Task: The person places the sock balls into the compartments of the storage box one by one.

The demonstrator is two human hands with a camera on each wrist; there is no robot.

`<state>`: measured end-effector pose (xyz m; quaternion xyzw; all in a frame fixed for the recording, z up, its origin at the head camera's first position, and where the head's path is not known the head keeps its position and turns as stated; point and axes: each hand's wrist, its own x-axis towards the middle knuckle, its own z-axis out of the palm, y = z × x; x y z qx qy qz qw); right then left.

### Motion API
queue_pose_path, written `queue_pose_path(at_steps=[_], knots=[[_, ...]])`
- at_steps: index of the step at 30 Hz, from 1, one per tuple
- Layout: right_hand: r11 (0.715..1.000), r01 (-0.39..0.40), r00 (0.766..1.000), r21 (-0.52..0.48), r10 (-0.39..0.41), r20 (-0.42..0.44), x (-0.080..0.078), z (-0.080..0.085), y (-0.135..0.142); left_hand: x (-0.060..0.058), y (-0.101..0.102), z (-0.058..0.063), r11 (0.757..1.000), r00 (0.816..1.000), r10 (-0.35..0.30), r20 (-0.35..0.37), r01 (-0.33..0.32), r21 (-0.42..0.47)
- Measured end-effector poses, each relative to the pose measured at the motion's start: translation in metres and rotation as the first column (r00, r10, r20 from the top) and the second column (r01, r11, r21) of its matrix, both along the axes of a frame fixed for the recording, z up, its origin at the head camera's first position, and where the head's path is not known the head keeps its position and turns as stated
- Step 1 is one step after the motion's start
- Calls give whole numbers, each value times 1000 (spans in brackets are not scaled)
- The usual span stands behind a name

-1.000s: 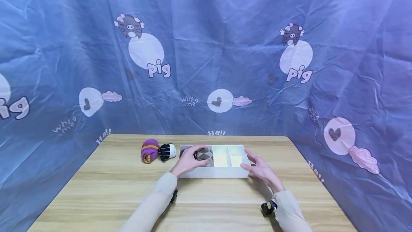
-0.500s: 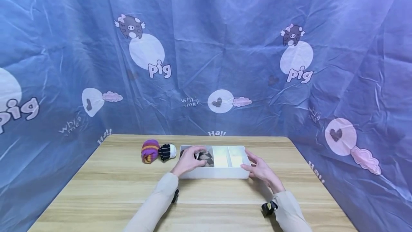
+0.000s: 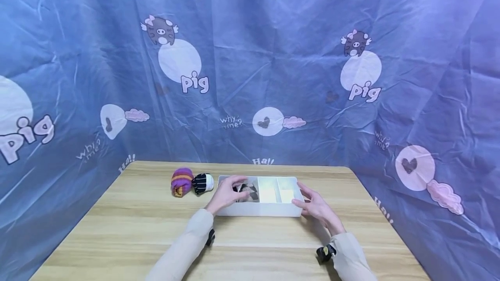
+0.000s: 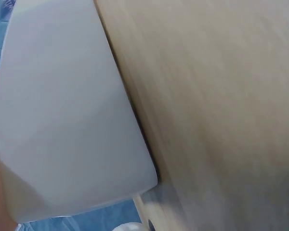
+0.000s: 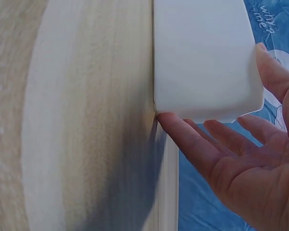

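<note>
A white divided storage box point(image 3: 258, 209) stands on the table, its front wall facing me. Over its left end is my left hand point(image 3: 224, 194), fingers and thumb spread in a curve above a rolled grey-and-dark patterned sock point(image 3: 250, 190) in a compartment. A darker bundle partly shows under that hand, mostly hidden. My right hand point(image 3: 318, 205) grips the box's right end, with the thumb at the near rim and fingers along the end wall. In the right wrist view its fingertips touch the box's lower corner and end. The left wrist view shows mainly the box wall point(image 4: 67, 115).
Left of the box lie a purple-and-orange striped sock bundle point(image 3: 182, 182) and a black-and-white striped one point(image 3: 202, 184). The two right compartments point(image 3: 287, 189) show bare white floors. A blue printed curtain point(image 3: 242, 77) hangs behind and beside the wooden table point(image 3: 265, 250).
The patterned sock has turned and sits lower in its compartment, showing a different side. My left hand has shifted slightly left. The right hand stays on the box's end.
</note>
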<state>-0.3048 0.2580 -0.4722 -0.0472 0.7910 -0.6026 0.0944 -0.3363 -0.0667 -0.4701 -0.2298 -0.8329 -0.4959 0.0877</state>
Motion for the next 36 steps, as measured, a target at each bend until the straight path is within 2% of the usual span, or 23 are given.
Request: queue_pose_path(at_steps=[5,10,15,20,23,28,36], knots=[[1000,4,1000,-25,-4,8,2,1,-1,2,-1,1,996,1000,-20,8,19,88],[999,6,1000,-34,-6,9,3,-1,-3,5,-5,1,995,1000,-18,1,18,99],[999,-9,1000,-31,9,16,3,-3,-5,8,-14,2,993,998,57,-8,-56,101],[1000,-9,1000,18,9,-3,2,-3,-1,7,-25,5,977,989,145,-39,-137,161],[998,20,1000,60,-19,-15,2,-3,3,3,-32,6,973,985,164,-55,-152,175],[995,55,998,82,-53,-18,3,-4,4,-2,-52,6,964,978,207,-28,-199,179],[997,34,999,70,-33,-24,1,-1,-1,-11,-86,3,953,957,288,-23,-284,109]])
